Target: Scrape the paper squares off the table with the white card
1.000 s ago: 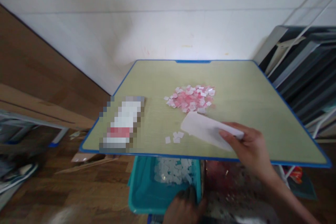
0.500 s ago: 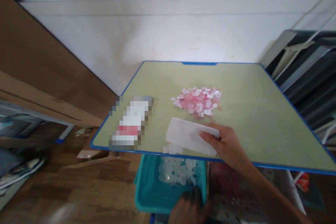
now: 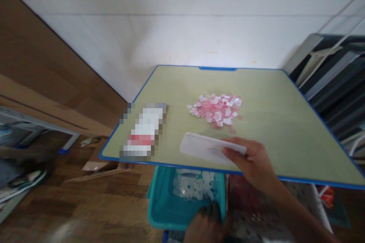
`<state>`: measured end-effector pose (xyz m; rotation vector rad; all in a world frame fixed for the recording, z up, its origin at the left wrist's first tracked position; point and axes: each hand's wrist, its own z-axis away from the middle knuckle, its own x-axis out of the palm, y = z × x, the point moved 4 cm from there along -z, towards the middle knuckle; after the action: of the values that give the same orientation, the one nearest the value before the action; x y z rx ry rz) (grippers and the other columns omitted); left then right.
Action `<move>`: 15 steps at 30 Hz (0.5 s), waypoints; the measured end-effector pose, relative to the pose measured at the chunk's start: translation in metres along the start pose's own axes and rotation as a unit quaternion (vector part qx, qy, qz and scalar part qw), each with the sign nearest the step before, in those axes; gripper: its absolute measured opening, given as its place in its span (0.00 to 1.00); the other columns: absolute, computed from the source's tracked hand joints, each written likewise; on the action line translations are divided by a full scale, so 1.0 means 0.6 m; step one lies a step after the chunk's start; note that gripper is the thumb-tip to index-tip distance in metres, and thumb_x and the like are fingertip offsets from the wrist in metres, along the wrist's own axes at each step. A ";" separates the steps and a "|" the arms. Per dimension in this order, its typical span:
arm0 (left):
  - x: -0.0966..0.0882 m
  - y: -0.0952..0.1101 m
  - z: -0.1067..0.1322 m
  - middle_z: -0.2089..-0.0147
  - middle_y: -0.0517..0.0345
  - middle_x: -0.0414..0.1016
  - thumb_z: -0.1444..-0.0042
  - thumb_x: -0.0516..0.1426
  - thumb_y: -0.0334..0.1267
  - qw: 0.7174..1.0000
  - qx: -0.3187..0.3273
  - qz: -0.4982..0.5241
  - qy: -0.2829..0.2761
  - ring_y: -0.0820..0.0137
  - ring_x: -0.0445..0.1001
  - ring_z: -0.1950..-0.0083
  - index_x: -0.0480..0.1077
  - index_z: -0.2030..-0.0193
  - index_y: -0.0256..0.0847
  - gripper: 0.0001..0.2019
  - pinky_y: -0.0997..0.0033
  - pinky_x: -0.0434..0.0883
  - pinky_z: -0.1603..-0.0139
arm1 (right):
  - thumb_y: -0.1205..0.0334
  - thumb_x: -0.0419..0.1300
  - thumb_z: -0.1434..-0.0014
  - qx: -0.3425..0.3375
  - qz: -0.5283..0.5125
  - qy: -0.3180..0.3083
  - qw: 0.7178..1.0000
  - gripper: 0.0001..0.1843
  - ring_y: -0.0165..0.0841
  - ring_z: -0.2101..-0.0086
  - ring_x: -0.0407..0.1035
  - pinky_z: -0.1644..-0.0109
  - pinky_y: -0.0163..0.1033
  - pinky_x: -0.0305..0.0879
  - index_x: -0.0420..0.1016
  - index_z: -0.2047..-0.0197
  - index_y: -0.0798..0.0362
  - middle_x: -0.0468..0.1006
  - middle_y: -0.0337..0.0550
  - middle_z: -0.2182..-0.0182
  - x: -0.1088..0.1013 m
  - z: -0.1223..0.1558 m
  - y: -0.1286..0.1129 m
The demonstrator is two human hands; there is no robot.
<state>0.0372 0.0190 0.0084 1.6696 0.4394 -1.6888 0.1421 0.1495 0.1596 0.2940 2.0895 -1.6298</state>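
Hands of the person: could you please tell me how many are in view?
2. The right hand holds a white card at the table's near edge; the left hand grips the teal bin below.

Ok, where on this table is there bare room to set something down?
Bare room: the far strip of the table behind the pink pile, and the whole right side toward the blue edge. Crowded: the near middle, where the right hand holds the white scraper, and the left by the blurred packet.

Soft daylight, slight blur, bowed edges
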 end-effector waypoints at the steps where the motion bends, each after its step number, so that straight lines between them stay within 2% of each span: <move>1: 0.002 0.000 0.000 0.67 0.54 0.70 0.42 0.49 0.37 1.000 -0.005 0.002 -0.007 0.61 0.70 0.70 0.58 0.51 0.48 0.11 0.67 0.68 0.76 | 0.61 0.54 0.46 -0.001 -0.002 0.034 0.999 0.10 0.29 0.76 0.70 0.73 0.31 0.65 0.77 0.66 0.51 0.79 0.37 0.74 -0.012 -0.003 0.005; 3: 0.005 0.000 -0.001 0.67 0.54 0.70 0.42 0.50 0.37 1.000 -0.003 0.002 -0.019 0.61 0.70 0.70 0.59 0.52 0.48 0.11 0.67 0.68 0.76 | 0.61 0.55 0.47 -0.013 0.000 0.092 0.996 0.10 0.32 0.71 0.72 0.69 0.35 0.68 0.77 0.65 0.51 0.80 0.40 0.69 -0.035 -0.012 0.016; 5: 0.005 0.000 -0.002 0.66 0.54 0.70 0.43 0.51 0.37 1.000 0.004 -0.001 -0.015 0.62 0.70 0.70 0.57 0.50 0.47 0.14 0.68 0.68 0.76 | 0.61 0.55 0.47 -0.033 0.003 0.097 0.995 0.10 0.35 0.67 0.73 0.63 0.39 0.69 0.77 0.64 0.49 0.80 0.40 0.66 -0.045 -0.024 0.027; 9: 0.001 0.000 -0.004 0.67 0.53 0.70 0.42 0.50 0.37 1.000 0.011 -0.010 0.002 0.62 0.70 0.72 0.56 0.47 0.47 0.16 0.68 0.68 0.77 | 0.62 0.54 0.45 -0.071 -0.016 0.028 0.997 0.11 0.34 0.63 0.73 0.57 0.41 0.69 0.76 0.61 0.46 0.79 0.38 0.62 -0.029 -0.043 0.038; 12: -0.002 0.000 -0.005 0.67 0.53 0.71 0.43 0.50 0.36 1.000 0.006 -0.009 -0.012 0.62 0.70 0.71 0.54 0.46 0.47 0.17 0.67 0.69 0.76 | 0.64 0.54 0.45 -0.088 -0.026 -0.010 0.996 0.13 0.33 0.60 0.72 0.54 0.42 0.68 0.75 0.58 0.45 0.78 0.37 0.61 -0.016 -0.044 0.043; 15: -0.003 0.001 -0.004 0.66 0.52 0.70 0.43 0.50 0.36 0.999 0.003 -0.007 -0.035 0.60 0.71 0.69 0.57 0.49 0.45 0.14 0.66 0.69 0.76 | 0.65 0.54 0.45 -0.101 -0.028 -0.052 0.993 0.14 0.33 0.57 0.71 0.53 0.43 0.67 0.73 0.56 0.43 0.77 0.36 0.59 -0.019 -0.035 0.048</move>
<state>0.0392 0.0209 0.0101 1.6088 0.4125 -1.7546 0.1600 0.1786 0.1447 0.0825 2.1771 -1.4175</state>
